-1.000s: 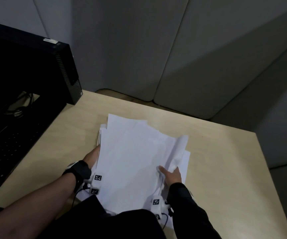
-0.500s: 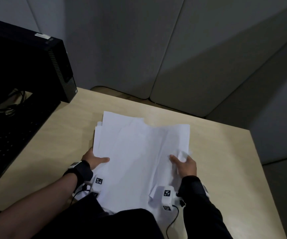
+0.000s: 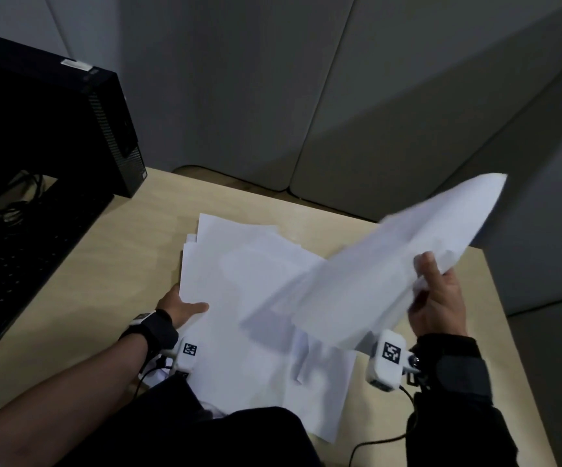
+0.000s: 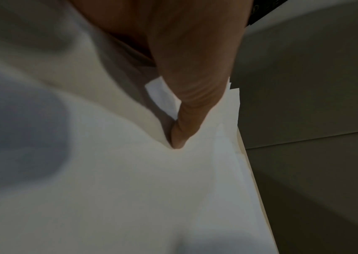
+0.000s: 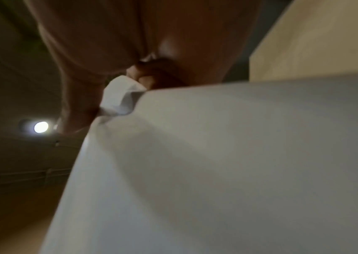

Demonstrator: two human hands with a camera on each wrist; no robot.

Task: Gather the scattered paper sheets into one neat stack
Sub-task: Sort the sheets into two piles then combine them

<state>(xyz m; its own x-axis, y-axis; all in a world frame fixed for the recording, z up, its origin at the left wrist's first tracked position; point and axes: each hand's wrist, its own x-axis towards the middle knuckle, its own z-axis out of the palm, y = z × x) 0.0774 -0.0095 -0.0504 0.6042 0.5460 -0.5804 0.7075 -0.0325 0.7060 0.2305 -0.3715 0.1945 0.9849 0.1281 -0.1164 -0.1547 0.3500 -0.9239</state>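
This is an office cubicle. A pale wood bench [image 3: 306, 210] sits in a corner closed in by grey padded partition panels [image 3: 232, 89] with rounded lower corners. At the left stands a black desktop computer tower [image 3: 104, 123] with a vented front, a black keyboard [image 3: 13, 264] before it and tangled cables [image 3: 13, 203] behind. White paper sheets [image 3: 239, 281] lie spread on the bench. The right wrist view catches a round ceiling light [image 5: 40, 127].
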